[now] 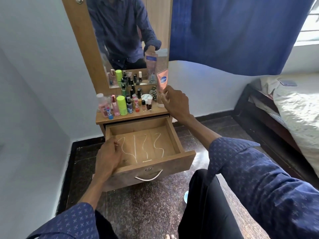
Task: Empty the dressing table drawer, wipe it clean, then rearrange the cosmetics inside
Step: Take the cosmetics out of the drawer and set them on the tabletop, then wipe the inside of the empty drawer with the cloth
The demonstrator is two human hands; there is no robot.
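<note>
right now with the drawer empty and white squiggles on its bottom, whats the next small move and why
Probably let go of the peach tube so it stands on the tabletop: the right hand holds it upright there, while white lines in the drawer are unwiped and need a free hand.

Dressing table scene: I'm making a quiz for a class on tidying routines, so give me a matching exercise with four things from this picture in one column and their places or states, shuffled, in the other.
Things:
1. drawer
2. peach tube
3. lime green bottle
4. left hand

Places or states:
A. standing among small bottles on the tabletop
B. held upright by the right hand at the tabletop's right end
C. pulled open, white squiggly lines on its floor
D. resting at the drawer's front left corner

Pairs: 1-C, 2-B, 3-A, 4-D
</note>
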